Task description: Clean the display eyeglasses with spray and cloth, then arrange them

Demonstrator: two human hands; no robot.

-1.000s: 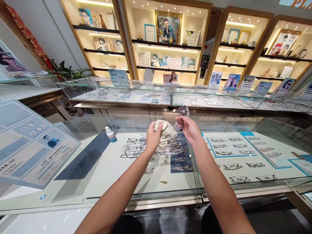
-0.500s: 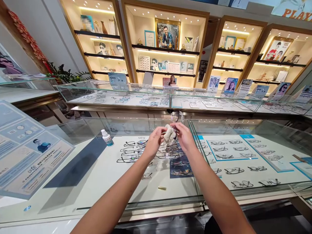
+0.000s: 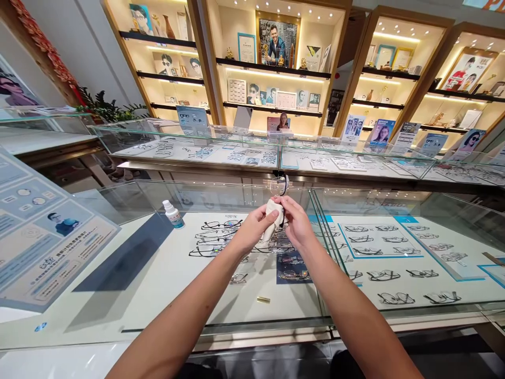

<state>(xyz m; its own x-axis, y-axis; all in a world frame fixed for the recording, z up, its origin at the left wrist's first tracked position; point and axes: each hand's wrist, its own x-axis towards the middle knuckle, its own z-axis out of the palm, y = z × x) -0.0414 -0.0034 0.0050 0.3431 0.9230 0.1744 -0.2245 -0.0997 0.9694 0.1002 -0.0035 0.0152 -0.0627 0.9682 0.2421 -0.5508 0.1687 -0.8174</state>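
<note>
Above the glass showcase my left hand [image 3: 254,227] is closed on a cream cloth [image 3: 272,221], its thumb pressed against the front of it. Right beside it, my right hand [image 3: 296,222] grips a pair of glasses [image 3: 279,185] with a dark frame. One clear lens sticks up above the fingers; the rest of the glasses is partly hidden by the cloth and the hand. Under the hands, several glasses [image 3: 215,237] lie in rows inside the showcase. A white bottle [image 3: 172,215] with a blue label stands to the left.
A blue and white leaflet board [image 3: 51,231] stands at the left. More glasses [image 3: 395,298] lie in the right-hand showcase [image 3: 406,310]. A small gold bar [image 3: 263,300] is near the front. Behind are another glass counter [image 3: 205,171] and lit shelves [image 3: 272,68].
My left thumb has come across the front of the cloth, which now hangs smoother between the hands. The raised lens has turned and shifted slightly left. The camera view has tilted a little.
</note>
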